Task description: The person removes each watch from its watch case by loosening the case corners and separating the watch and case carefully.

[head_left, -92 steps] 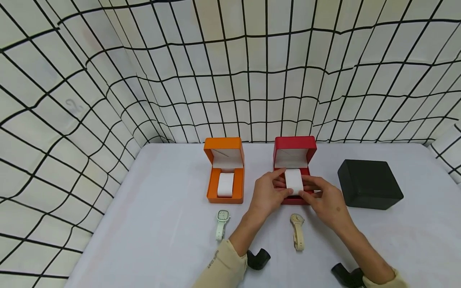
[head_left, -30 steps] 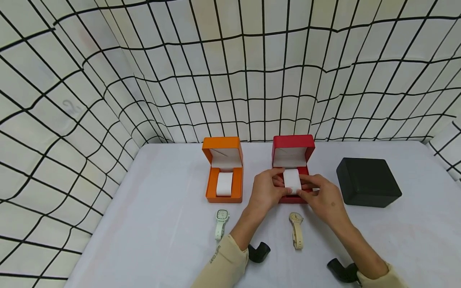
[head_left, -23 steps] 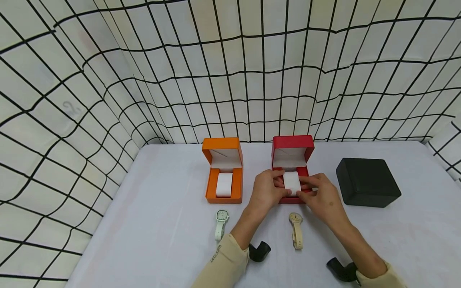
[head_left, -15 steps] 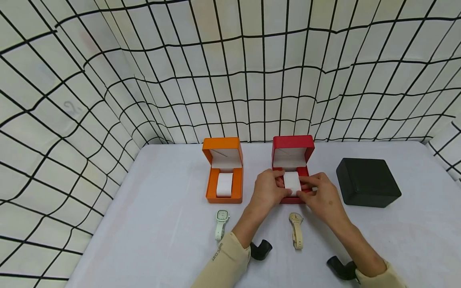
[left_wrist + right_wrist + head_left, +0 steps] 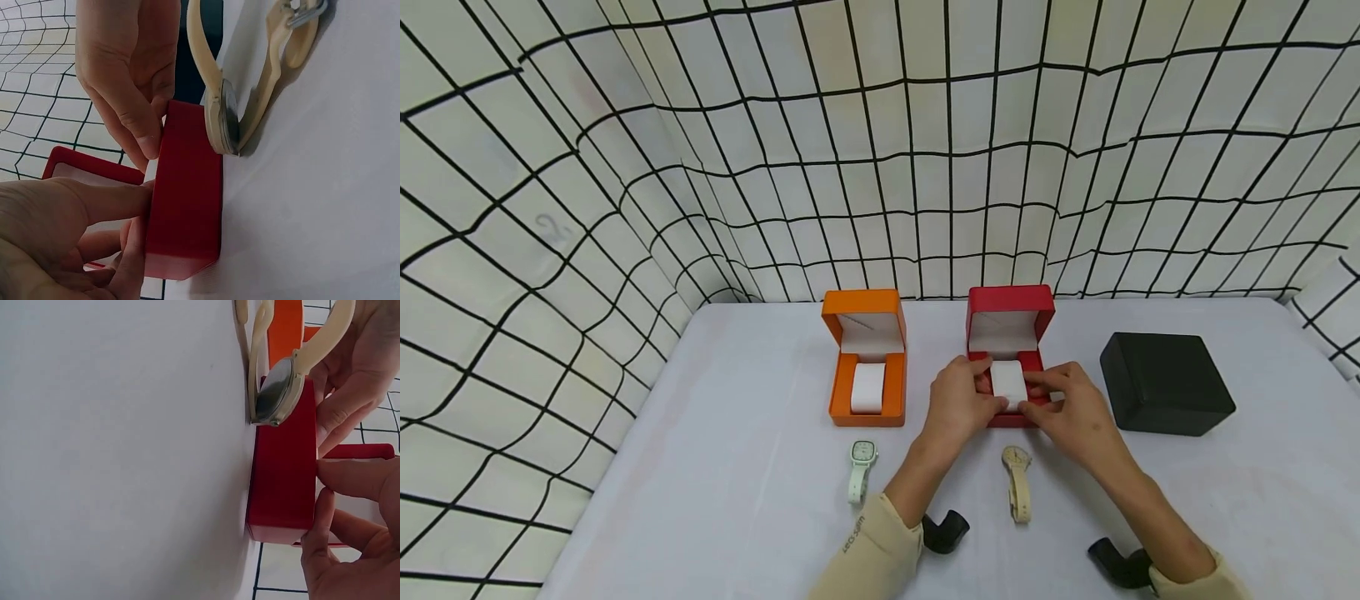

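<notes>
A red watch box (image 5: pixel 1011 298) stands with its lid raised at the back of the table. Its white watch cushion (image 5: pixel 1008 385) sits in the lower half. From the left, my left hand (image 5: pixel 955 404) grips the cushion with thumb and fingers. My right hand (image 5: pixel 1078 417) pinches its right side the same way. In the left wrist view, both thumbs rest along the front edge of the red box (image 5: pixel 186 194). A cream watch (image 5: pixel 1018 483) lies just in front, between my forearms; the right wrist view shows its dial edge (image 5: pixel 275 394) close against the box front.
To the left stands an opened orange watch box (image 5: pixel 868 417) with its own white cushion (image 5: pixel 868 387). A pale green watch (image 5: pixel 861 471) lies before it. At the right sits a closed black box (image 5: pixel 1168 383). Black wire mesh (image 5: pixel 951 175) walls the table.
The white cushion sits slightly lower in the red box than about a second ago. Both hands keep their hold on it, nearly still. The view tilts a little.
</notes>
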Action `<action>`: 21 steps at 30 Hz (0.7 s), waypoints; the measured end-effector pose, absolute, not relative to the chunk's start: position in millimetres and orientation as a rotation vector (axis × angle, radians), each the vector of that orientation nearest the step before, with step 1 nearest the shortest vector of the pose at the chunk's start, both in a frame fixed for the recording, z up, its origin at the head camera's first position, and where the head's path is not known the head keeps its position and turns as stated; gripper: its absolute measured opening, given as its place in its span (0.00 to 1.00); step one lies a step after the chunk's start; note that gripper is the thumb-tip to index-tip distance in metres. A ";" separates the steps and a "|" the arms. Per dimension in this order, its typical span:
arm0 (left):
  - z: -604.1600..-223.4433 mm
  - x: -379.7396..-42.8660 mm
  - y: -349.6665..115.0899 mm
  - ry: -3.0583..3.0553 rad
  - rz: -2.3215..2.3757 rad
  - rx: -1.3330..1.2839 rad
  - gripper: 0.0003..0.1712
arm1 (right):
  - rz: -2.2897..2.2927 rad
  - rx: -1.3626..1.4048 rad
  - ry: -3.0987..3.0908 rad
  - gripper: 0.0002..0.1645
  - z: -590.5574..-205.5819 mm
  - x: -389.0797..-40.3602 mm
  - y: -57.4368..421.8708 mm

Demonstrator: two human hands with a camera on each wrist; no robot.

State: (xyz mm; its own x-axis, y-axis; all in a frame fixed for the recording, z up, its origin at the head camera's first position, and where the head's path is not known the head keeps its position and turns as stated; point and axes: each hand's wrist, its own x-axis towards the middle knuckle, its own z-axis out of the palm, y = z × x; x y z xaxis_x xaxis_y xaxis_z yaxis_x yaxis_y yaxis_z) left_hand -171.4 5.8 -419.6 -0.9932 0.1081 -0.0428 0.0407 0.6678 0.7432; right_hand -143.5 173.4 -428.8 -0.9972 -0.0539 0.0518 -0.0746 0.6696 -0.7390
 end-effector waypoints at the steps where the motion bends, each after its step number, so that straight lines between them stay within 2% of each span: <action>1: -420.9 -171.4 6.1 2.799 1.245 0.127 0.35 | 1.276 0.116 -2.842 0.27 -429.0 -143.2 174.6; 9: -421.7 -167.6 4.1 2.783 1.311 0.144 0.33 | 1.316 0.158 -2.785 0.23 -427.8 -134.4 183.4; 21: -412.2 -158.7 11.4 2.740 1.473 0.255 0.22 | 1.205 0.202 -2.672 0.20 -418.9 -121.7 210.6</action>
State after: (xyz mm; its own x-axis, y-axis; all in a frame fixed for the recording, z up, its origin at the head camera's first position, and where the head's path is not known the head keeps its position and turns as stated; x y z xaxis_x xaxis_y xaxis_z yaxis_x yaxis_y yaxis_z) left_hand -158.7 11.4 -412.2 -0.9865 0.1529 0.0592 0.1337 0.5412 0.8302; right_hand -121.7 210.6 -418.9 -0.9699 -0.0410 0.2400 -0.2070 0.6576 -0.7244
